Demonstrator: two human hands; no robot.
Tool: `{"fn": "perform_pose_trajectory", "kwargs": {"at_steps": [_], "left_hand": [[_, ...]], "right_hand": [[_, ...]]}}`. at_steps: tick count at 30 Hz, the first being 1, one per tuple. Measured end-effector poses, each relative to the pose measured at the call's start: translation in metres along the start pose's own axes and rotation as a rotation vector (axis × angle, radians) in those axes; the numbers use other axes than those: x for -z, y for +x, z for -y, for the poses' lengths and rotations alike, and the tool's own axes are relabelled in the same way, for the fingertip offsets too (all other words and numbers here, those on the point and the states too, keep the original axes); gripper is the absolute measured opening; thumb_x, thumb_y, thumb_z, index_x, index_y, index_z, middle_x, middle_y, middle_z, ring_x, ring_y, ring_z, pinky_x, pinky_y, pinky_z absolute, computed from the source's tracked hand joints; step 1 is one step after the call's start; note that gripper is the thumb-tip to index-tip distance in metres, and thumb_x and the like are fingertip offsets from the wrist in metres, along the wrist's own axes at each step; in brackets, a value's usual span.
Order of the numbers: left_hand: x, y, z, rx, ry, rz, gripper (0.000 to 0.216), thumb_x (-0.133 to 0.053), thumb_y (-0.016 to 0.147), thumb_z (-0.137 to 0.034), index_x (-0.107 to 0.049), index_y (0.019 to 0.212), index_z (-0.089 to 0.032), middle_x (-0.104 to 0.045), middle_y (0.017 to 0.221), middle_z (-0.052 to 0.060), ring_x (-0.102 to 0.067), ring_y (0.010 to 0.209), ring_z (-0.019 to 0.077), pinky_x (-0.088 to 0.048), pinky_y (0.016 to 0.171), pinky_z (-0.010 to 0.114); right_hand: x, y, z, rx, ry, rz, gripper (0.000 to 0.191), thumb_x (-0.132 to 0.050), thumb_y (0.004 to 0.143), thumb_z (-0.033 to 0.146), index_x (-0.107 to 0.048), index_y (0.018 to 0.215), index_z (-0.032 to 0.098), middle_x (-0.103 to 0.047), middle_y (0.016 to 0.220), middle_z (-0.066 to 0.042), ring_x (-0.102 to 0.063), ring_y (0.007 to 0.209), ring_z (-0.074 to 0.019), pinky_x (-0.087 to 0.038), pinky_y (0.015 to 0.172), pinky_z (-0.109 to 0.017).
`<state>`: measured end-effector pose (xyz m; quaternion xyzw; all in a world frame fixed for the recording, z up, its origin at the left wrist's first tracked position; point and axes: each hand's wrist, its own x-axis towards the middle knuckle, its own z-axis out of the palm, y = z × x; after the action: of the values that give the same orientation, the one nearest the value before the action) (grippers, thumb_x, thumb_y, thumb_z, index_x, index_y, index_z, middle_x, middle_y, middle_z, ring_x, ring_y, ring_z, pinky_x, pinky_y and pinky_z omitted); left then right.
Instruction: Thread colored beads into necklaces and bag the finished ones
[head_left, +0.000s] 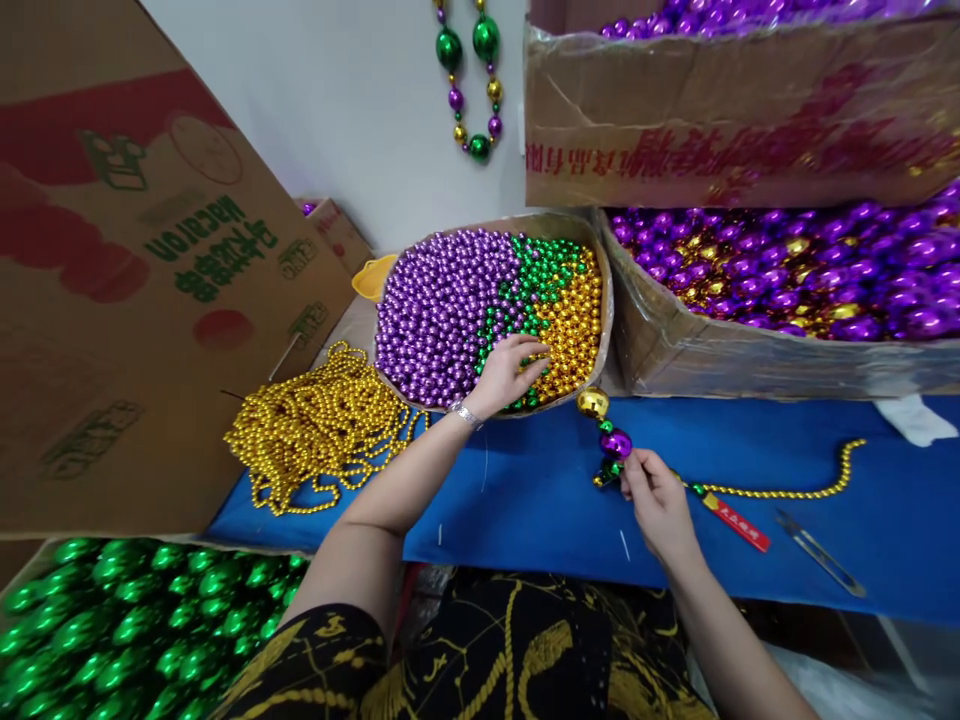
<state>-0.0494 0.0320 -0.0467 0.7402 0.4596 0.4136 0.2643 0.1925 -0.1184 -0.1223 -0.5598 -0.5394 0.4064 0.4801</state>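
Note:
My left hand (508,372) reaches into a shallow round tray (609,300) of small purple, green and gold beads, fingers pinched among the gold and green ones; what it holds is too small to see. My right hand (656,492) is closed on a partly strung bead strand (606,432), with a large gold bead and a purple bead standing above the fingers. A gold bead chain (795,490) with a red tag trails from it to the right across the blue table (750,440).
A heap of gold bead chains (315,425) lies left of the tray. Cardboard boxes of large purple and gold beads (787,270) stand at the right. A box of green beads (135,625) sits at lower left. Metal snips (819,552) lie at the right. A finished necklace (471,75) hangs on the wall.

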Motion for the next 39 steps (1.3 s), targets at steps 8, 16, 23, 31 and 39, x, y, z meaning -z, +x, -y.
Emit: {"fn": "perform_pose_trajectory", "kwargs": {"at_steps": [8,16,23,31,39], "left_hand": [[0.037,0.046,0.038,0.012,0.744,0.036,0.021,-0.052,0.087,-0.015,-0.07,0.097,-0.013,-0.068,0.095,0.014,-0.059,0.091,0.0275,-0.041,0.09,0.043],[0.062,0.034,0.029,-0.026,0.765,0.088,0.02,-0.051,0.09,-0.02,-0.069,0.092,-0.014,-0.068,0.09,0.011,-0.059,0.084,0.0236,-0.042,0.085,0.039],[0.05,0.017,0.021,0.014,0.927,0.26,0.021,-0.055,0.089,-0.023,-0.068,0.103,-0.015,-0.069,0.098,0.014,-0.058,0.093,0.0269,-0.045,0.079,0.037],[0.024,0.001,0.0,0.273,-0.282,-0.004,0.019,-0.065,0.084,-0.023,-0.067,0.101,-0.016,-0.07,0.093,0.007,-0.066,0.083,0.0159,-0.052,0.079,0.031],[-0.001,-0.038,-0.036,0.567,-1.15,0.072,0.025,-0.08,0.074,-0.024,-0.072,0.095,-0.014,-0.072,0.084,0.004,-0.07,0.074,0.0107,-0.057,0.071,0.022]], "right_hand": [[0.001,-0.001,0.002,-0.005,-0.021,-0.02,0.034,-0.049,0.095,0.052,-0.056,0.083,0.021,-0.052,0.061,0.003,-0.049,0.056,-0.0114,-0.041,0.052,-0.023],[0.005,-0.002,0.001,-0.02,-0.038,-0.009,0.034,-0.048,0.095,0.051,-0.057,0.084,0.021,-0.052,0.062,0.002,-0.049,0.057,-0.0118,-0.041,0.054,-0.023],[-0.002,0.0,-0.005,-0.042,-0.031,0.027,0.033,-0.048,0.095,0.051,-0.058,0.087,0.02,-0.053,0.065,0.002,-0.05,0.06,-0.012,-0.042,0.057,-0.023],[-0.006,0.0,0.005,0.089,-0.195,-0.015,0.031,-0.046,0.097,0.045,-0.058,0.085,0.02,-0.056,0.072,0.0,-0.052,0.062,-0.0123,-0.042,0.06,-0.025],[-0.005,0.0,0.016,0.27,-0.36,-0.071,0.024,-0.045,0.099,0.034,-0.059,0.084,0.02,-0.056,0.076,0.0,-0.055,0.068,-0.0124,-0.042,0.065,-0.025]]}}
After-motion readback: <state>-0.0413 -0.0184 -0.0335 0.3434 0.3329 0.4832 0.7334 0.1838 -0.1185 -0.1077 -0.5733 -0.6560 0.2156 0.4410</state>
